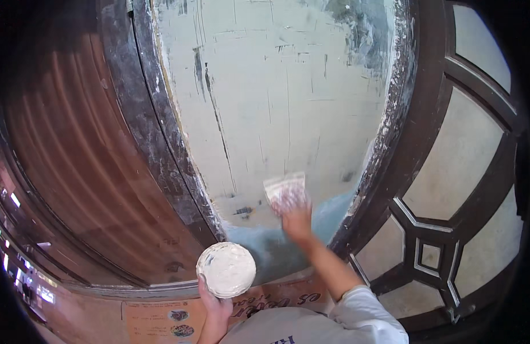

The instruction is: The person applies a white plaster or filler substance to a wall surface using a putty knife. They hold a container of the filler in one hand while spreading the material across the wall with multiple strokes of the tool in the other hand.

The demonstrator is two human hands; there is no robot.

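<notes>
My left hand (217, 302) supports a round tub of white putty (229, 270) from its near side, thumb along the rim. Thick, uneven paste fills the tub's top. Putty coats my right hand (293, 211), whose fingers close on a flat putty scraper (284, 182), also smeared white. The scraper is at the lower part of a pale coated panel (276, 126), seemingly against its surface. Scratches, dark gouges and grey patches mark the panel, and a bluish-green strip (271, 241) runs along its bottom.
A worn dark frame (173, 166) with white smears borders the panel. Brown panelling with wavy bands (87, 149) stands on the left. At the right is a dark lattice door (405, 241) with pale panes. Printed cardboard (147, 321) covers the floor below.
</notes>
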